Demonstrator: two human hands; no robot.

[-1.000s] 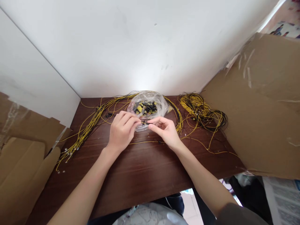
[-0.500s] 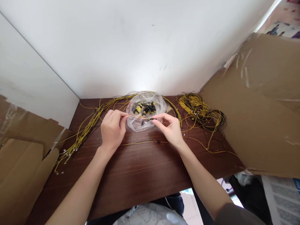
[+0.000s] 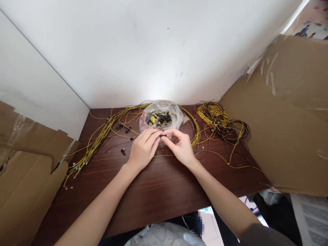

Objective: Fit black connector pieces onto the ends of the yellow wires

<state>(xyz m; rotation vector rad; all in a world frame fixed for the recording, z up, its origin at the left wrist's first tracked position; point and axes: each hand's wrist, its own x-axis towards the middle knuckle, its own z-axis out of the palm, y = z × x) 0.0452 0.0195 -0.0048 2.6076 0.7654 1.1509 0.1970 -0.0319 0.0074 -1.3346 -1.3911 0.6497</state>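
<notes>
My left hand (image 3: pixel 142 148) and my right hand (image 3: pixel 179 145) meet fingertip to fingertip over the dark wooden table (image 3: pixel 159 191), pinching a thin yellow wire with a small black piece at the join. Just behind them lies a clear plastic bag (image 3: pixel 160 118) of small black and yellow parts. The held yellow wire (image 3: pixel 166 155) runs along the table below my hands.
A long bundle of yellow wires (image 3: pixel 94 145) curves along the table's left and back. A tangled coil of yellow and black wires (image 3: pixel 221 121) lies at the right. Cardboard sheets (image 3: pixel 284 116) flank the table on both sides; a white wall stands behind.
My hands were together, spread apart along the wire half a second ago, and have come together again at the black piece. Small black parts on the left now show.
</notes>
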